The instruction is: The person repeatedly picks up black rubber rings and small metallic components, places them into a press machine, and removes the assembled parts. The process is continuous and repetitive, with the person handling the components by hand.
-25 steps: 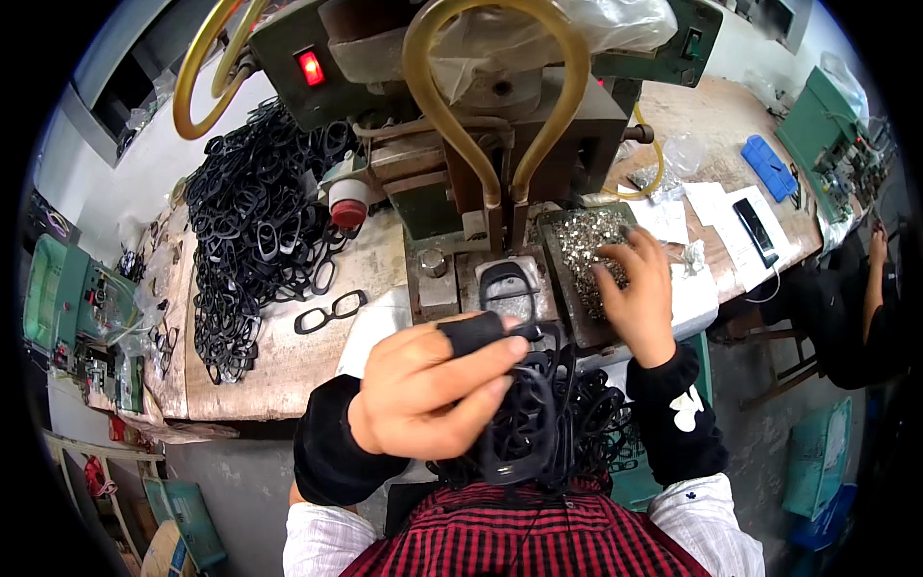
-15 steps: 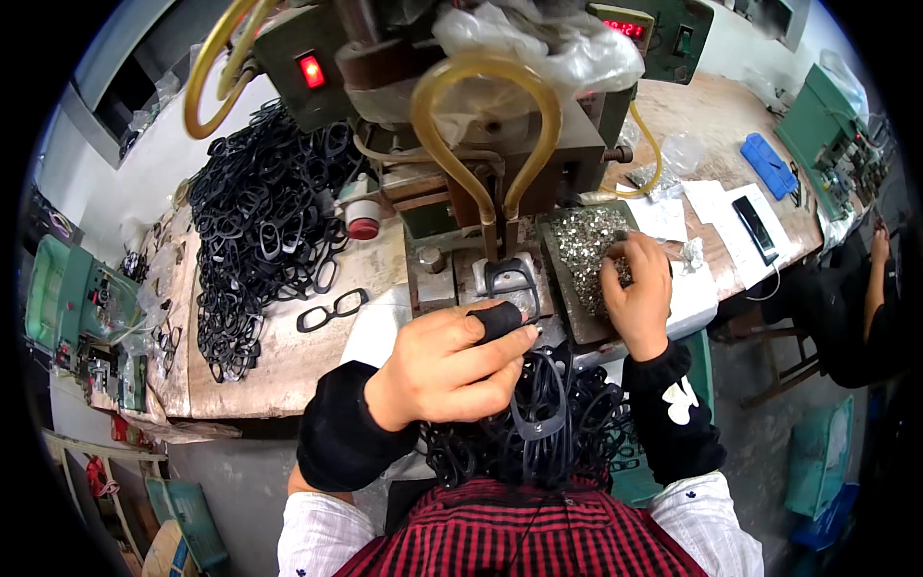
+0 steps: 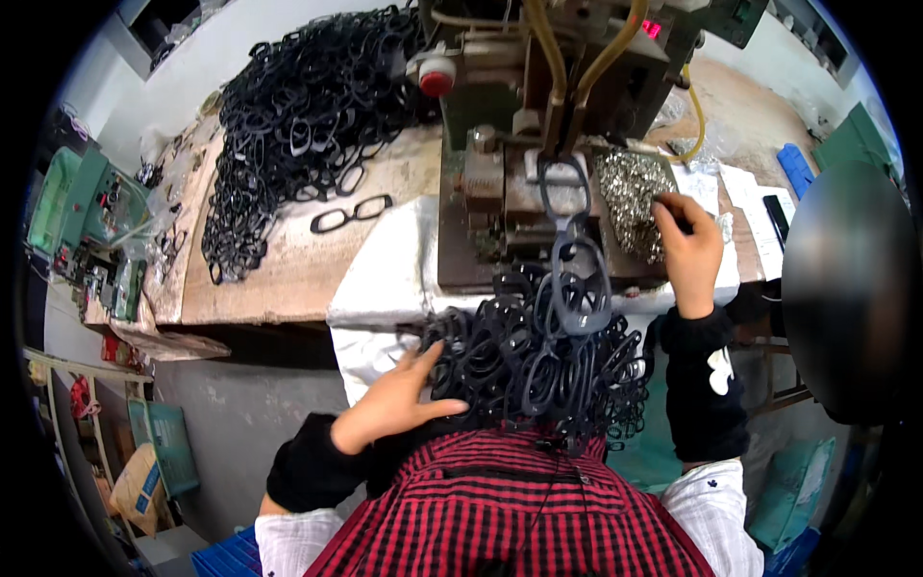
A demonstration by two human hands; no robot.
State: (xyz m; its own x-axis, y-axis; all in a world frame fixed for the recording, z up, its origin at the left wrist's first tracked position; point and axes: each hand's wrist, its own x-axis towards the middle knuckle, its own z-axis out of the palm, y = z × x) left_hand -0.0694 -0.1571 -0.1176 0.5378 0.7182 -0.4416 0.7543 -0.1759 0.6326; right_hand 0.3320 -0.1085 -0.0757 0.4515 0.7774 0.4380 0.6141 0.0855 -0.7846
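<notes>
My left hand [image 3: 389, 404] is open, thumb and fingers spread, at the left edge of a heap of black eyeglass frames [image 3: 490, 356] in front of my body. My right hand [image 3: 692, 255] is above a tray of small shiny metal pieces [image 3: 635, 197]. Its fingers are curled with the tips close together; whatever they may hold is too small to make out. Between the hands, a dark eyeglass frame [image 3: 582, 325] reaches from under the press machine [image 3: 486, 183] toward the heap. One rim lies at the press tip, and neither hand touches the frame.
A big pile of black eyeglass frames [image 3: 308, 115] covers the bench's back left, with a single frame [image 3: 351, 213] before it. A red button [image 3: 436, 82] sits left of the press. Papers and a phone [image 3: 776, 219] lie right. A blurred dark oval [image 3: 846, 288] fills the right side.
My left hand has left the eyeglass frame at the press and moved down left to the heap, opening. My right hand stays over the metal pieces. The view has shifted.
</notes>
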